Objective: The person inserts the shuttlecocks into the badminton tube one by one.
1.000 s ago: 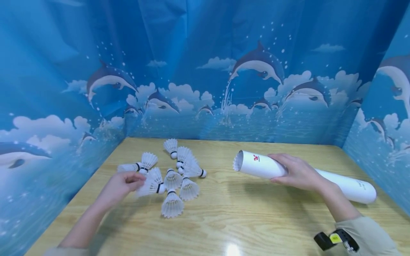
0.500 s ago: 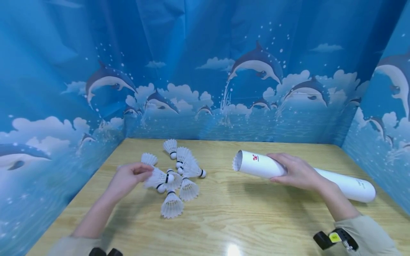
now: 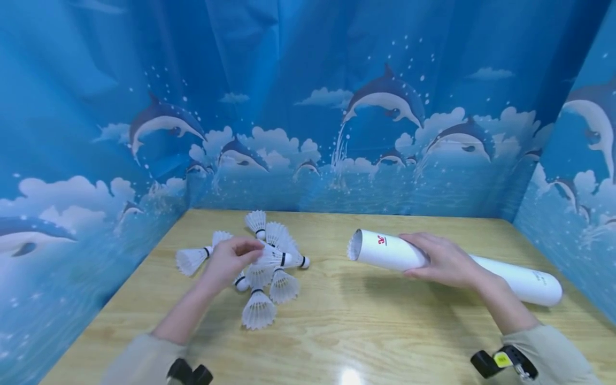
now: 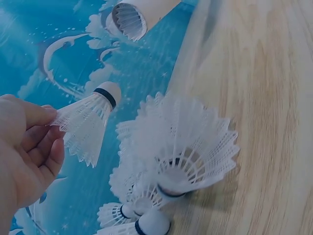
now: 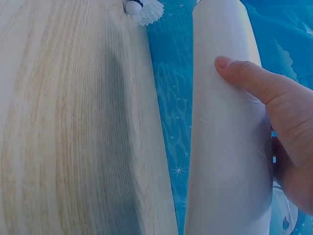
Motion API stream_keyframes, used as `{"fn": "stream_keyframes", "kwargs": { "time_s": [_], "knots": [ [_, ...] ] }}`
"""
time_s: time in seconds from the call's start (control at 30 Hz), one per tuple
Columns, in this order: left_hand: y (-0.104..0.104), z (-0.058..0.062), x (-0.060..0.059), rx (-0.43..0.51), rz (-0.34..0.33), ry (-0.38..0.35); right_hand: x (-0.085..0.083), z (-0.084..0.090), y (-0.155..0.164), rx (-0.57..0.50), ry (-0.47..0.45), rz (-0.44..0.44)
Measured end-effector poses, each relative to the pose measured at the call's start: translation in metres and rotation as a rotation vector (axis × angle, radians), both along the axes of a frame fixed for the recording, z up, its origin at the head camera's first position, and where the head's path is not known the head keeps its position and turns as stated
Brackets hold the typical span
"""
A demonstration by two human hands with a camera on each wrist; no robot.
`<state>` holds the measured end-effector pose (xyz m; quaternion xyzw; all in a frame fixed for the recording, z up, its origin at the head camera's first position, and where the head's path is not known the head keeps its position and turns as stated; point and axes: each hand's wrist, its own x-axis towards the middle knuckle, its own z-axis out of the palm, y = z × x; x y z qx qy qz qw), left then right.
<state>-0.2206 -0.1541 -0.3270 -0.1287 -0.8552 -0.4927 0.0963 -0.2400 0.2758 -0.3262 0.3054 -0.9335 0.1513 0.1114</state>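
Desk (image 3: pixel 366 326): light wood grain, glossy, boxed in on three sides by blue dolphin-print backdrop (image 3: pixel 308 107). Bare wood between the two hands and across the near half.

Left hand (image 3: pixel 230 260) pinches a white feather shuttlecock (image 3: pixel 270 258) by the skirt edge, cork with black band pointing toward the tube. It's lifted just above the shuttlecock pile (image 3: pixel 262 283) at left-centre; pile is loose, feathers overlapping, one outlier (image 3: pixel 191 259) lying toward the left wall.

Right hand (image 3: pixel 445 262) grips the white tube (image 3: pixel 385 250) around its body, thumb on top. Tube is smooth cardboard, cylindrical, lying along the desk, open mouth facing the pile, feathers visible inside. Small red logo near the mouth and faint grey print near the far end, neither legible.
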Motion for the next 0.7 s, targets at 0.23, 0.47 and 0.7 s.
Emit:
{"fn": "stream_keyframes", "kwargs": {
  "time_s": [0.23, 0.47, 0.7],
  "knots": [
    [0.014, -0.002, -0.005, -0.003, -0.018, -0.037, 0.0, 0.001, 0.001, 0.007, -0.006, -0.003],
    [0.03, 0.001, -0.011, 0.03, -0.063, -0.003, -0.001, 0.004, 0.001, 0.002, -0.007, -0.003],
    [0.053, 0.006, -0.013, 0.09, -0.1, 0.035, -0.001, 0.0, -0.001, -0.014, 0.0, 0.002]
  ]
}}
